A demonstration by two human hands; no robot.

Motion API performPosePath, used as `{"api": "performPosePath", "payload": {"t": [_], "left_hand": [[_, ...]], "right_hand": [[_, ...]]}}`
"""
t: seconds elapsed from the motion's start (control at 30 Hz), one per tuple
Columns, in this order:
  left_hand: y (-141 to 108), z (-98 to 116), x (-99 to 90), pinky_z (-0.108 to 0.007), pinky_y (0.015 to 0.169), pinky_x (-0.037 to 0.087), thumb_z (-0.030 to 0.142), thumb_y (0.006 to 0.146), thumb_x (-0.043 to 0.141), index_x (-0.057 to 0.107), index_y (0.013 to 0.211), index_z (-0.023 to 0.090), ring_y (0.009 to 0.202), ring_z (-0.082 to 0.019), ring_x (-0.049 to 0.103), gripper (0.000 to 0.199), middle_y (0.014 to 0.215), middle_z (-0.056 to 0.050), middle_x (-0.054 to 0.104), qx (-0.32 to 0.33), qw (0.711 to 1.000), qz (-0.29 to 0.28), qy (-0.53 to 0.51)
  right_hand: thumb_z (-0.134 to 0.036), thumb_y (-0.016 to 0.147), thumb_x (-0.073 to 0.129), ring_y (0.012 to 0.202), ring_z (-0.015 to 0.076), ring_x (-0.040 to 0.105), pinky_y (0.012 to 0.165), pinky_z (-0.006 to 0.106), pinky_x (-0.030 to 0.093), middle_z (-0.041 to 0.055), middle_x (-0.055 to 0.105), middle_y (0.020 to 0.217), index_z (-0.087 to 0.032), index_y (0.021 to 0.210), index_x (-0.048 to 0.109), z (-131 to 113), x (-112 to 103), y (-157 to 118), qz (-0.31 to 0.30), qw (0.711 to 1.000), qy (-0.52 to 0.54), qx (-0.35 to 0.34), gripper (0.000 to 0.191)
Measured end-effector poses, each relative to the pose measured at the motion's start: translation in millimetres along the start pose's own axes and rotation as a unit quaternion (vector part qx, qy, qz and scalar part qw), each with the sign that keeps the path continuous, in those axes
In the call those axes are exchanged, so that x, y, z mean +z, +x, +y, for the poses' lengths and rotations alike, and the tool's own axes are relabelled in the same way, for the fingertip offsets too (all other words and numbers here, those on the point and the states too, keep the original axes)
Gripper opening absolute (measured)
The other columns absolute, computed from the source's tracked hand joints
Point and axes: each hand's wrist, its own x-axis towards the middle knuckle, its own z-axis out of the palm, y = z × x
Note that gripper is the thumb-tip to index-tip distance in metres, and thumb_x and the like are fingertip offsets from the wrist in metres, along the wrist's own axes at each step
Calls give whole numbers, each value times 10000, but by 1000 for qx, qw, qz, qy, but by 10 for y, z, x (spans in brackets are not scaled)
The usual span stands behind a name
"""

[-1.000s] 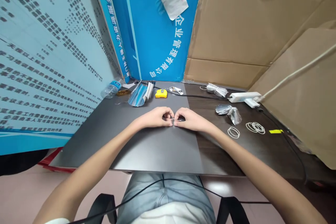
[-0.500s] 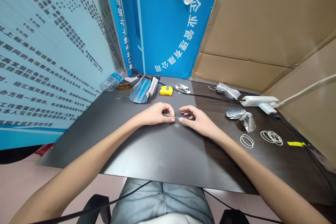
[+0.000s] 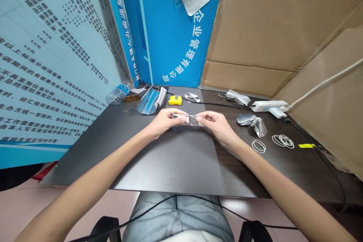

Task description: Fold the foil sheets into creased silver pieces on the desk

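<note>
A small silvery strip (image 3: 191,120) is stretched level between both hands, just above the grey part of the desk. My left hand (image 3: 169,120) pinches its left end between thumb and fingers. The right end is pinched by my right hand (image 3: 213,121), thumb in front and fingers behind. Beyond the hands lie a yellow tape measure (image 3: 175,100) and a crumpled silver piece (image 3: 192,97). To the right rest two bundles of silver strips, one farther back (image 3: 238,97) and one nearer (image 3: 253,122).
White rings (image 3: 283,141) and a yellow strip (image 3: 306,146) lie at the right. A power strip (image 3: 269,106) with cables sits behind them. A blue sheet roll (image 3: 149,101) and a plastic bottle (image 3: 119,93) are at the back left. Panels enclose the desk (image 3: 170,170).
My right hand has closed on the strip's right end, where its fingers were apart before. The strip now shows its shiny flat face. The camera view has shifted slightly.
</note>
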Motion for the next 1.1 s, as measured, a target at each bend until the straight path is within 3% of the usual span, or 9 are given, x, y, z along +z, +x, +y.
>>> {"api": "performPosePath", "payload": {"t": [0.17, 0.4, 0.57, 0.9, 1.0, 1.1], "left_hand": [[10, -9, -41, -287, 841, 557, 534, 854, 845, 831, 1166, 200, 965, -187, 735, 457, 1132, -90, 826, -22, 998, -19, -47], [38, 73, -126, -384, 1027, 578, 545, 851, 842, 849, 1122, 188, 1104, -257, 758, 448, 1182, -100, 832, 32, 998, -16, 49], [0, 96, -132, -377, 989, 602, 503, 833, 868, 811, 1212, 180, 1113, -271, 773, 501, 1183, -110, 829, 35, 996, -35, 76], [-53, 92, -65, -347, 948, 606, 496, 875, 823, 798, 1205, 186, 1111, -271, 768, 454, 1204, -96, 816, 61, 991, -33, 113], [-87, 98, -24, -352, 968, 594, 470, 897, 811, 812, 1162, 211, 1084, -250, 756, 371, 1175, -76, 817, 109, 977, -12, 183], [-116, 86, 7, -380, 1025, 572, 478, 856, 864, 791, 1211, 208, 1139, -262, 732, 452, 1225, -90, 797, 200, 947, 0, 253]], "right_hand": [[-493, 737, 912, 860, 159, 655, 837, 327, 499, 42, 778, 961, -205, 960, 811, 35, 7, 7, 3, 999, 33, 14, 377], [-504, 713, 926, 789, 131, 590, 796, 311, 470, 33, 748, 879, -188, 929, 816, 24, 26, 8, -3, 998, 45, 35, 397], [-495, 698, 938, 820, 123, 591, 817, 302, 467, 7, 712, 875, -193, 927, 801, 41, 26, 8, 5, 997, 62, 46, 404], [-492, 682, 944, 842, 140, 623, 803, 305, 492, 34, 743, 926, -189, 947, 799, 42, 67, -18, 6, 996, 66, 59, 428], [-488, 683, 940, 798, 125, 601, 767, 289, 490, 20, 718, 878, -189, 953, 802, 25, 100, -32, 0, 995, 73, 66, 426], [-480, 680, 942, 788, 115, 596, 764, 280, 509, 14, 709, 887, -195, 970, 795, 18, 120, -46, 5, 994, 87, 69, 433]]}}
